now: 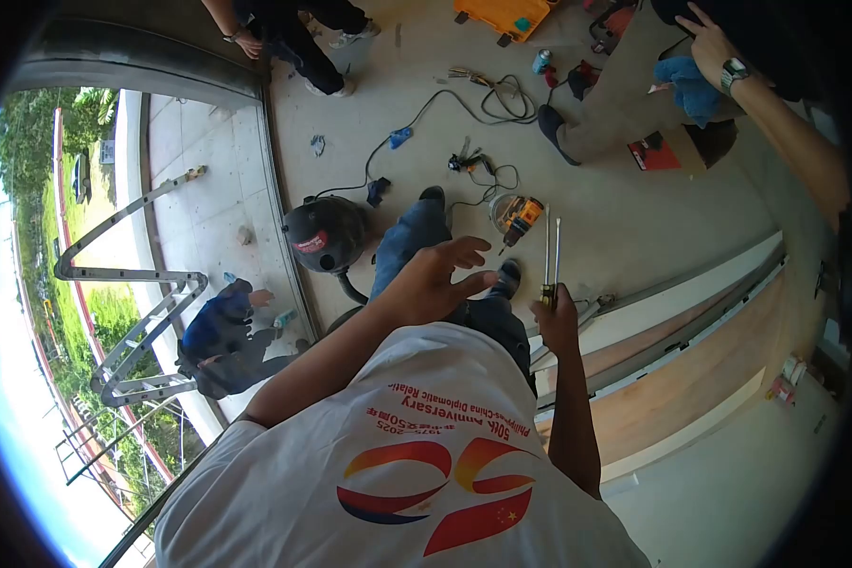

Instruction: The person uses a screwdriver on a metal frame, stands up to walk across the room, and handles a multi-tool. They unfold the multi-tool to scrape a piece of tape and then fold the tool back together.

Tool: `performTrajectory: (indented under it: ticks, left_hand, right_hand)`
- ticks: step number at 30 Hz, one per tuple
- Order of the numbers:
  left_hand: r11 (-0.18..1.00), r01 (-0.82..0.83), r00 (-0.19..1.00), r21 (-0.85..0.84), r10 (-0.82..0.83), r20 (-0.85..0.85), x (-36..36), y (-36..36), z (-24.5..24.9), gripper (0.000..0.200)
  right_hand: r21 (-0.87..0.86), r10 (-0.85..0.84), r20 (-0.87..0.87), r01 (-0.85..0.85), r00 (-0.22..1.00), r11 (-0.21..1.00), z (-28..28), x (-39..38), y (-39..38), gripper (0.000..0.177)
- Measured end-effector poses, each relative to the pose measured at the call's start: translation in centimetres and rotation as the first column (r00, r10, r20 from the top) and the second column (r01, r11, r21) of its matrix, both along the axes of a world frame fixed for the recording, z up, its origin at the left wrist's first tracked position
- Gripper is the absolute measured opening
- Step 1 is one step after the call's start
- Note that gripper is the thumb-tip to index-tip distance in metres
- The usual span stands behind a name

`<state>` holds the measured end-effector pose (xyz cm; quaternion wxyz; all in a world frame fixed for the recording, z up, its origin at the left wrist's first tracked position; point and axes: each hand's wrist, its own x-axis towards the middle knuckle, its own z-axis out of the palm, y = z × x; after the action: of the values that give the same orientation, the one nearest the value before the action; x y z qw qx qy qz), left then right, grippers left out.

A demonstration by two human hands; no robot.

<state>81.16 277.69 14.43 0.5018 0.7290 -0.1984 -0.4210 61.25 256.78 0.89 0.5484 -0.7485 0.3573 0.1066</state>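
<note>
Two long screwdrivers (552, 248) with yellowish handles and thin metal shafts point away from me, side by side. My right hand (559, 320) is wrapped round their handles, right of my body. My left hand (442, 277) is held out in front of my white shirt (388, 473), fingers apart and nothing in it. Beyond the hands, a yellow and black power drill (520, 222) lies on the floor near my shoe (508, 276). A black vacuum cleaner (327, 234) stands left of my legs.
Cables (502, 109) and an orange toolbox (506, 14) are on the floor ahead. A person (625, 104) is at the upper right, another (303, 47) at the upper left. Beyond the glass are a ladder (128, 275) and a person in blue (220, 327). Long panels (672, 331) lie at right.
</note>
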Motion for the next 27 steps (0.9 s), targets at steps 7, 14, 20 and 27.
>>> performTrajectory:
  ticks: [7, 14, 20, 27]
  left_hand:
    - [0.946, -0.320, 0.734, 0.058, 0.286, -0.616, 16.8, 1.0, -14.1, 0.046]
    - [0.926, -0.252, 0.908, 0.282, 0.327, -0.260, 33.5, 6.7, -16.7, 0.043]
    - [0.920, -0.030, 0.956, 0.392, 0.141, -0.258, 40.4, 9.7, -27.7, 0.038]
    - [0.460, 0.279, 0.960, 0.843, -0.103, -0.262, 47.4, 5.0, -34.9, 0.047]
  right_hand:
    - [0.007, 0.235, 0.242, -0.244, 0.941, 0.970, -0.5, 27.1, 11.4, 0.049]
    - [0.289, 0.472, 0.380, -0.587, 0.796, 0.757, -4.7, 46.2, 11.2, 0.046]
    - [0.619, 0.256, -0.067, -0.161, 0.964, 0.769, -21.1, 58.8, 1.9, 0.042]
    - [0.347, -0.375, -0.539, 0.605, 0.754, 0.716, -55.2, 69.7, -4.7, 0.035]
